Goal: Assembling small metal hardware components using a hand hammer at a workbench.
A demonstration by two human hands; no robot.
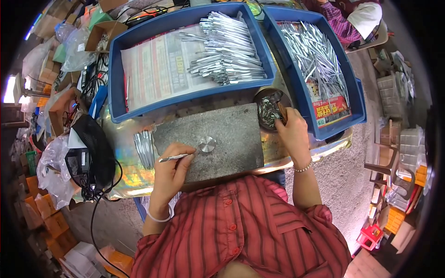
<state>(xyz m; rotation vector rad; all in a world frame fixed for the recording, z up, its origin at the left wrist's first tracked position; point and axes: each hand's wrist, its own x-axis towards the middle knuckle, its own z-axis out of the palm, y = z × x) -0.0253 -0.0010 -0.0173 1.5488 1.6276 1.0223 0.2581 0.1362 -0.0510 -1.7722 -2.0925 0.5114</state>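
My left hand point(172, 169) is closed in a pinch on a slim silver metal strip point(172, 158), held over the near left part of a grey slab point(232, 132). Just beyond its fingertips, a shiny round metal disc point(206, 144) is on the slab. My right hand point(293, 132) is closed around a brown-handled tool with a dark head point(280, 103), which looks like a hammer, though the fingers partly cover it. The tool lies over a round dark dish point(258, 121) of small metal pins point(267, 112). Several silver strips point(144, 149) lie side by side left of the slab.
A large blue tray point(192, 95) beyond the slab holds stacked silver strips point(227, 48). Another blue tray point(340, 123) at right holds more strips point(315, 55). A black mesh bag point(95, 143) and cables crowd the left side. Another person's sleeve point(340, 23) appears at far right.
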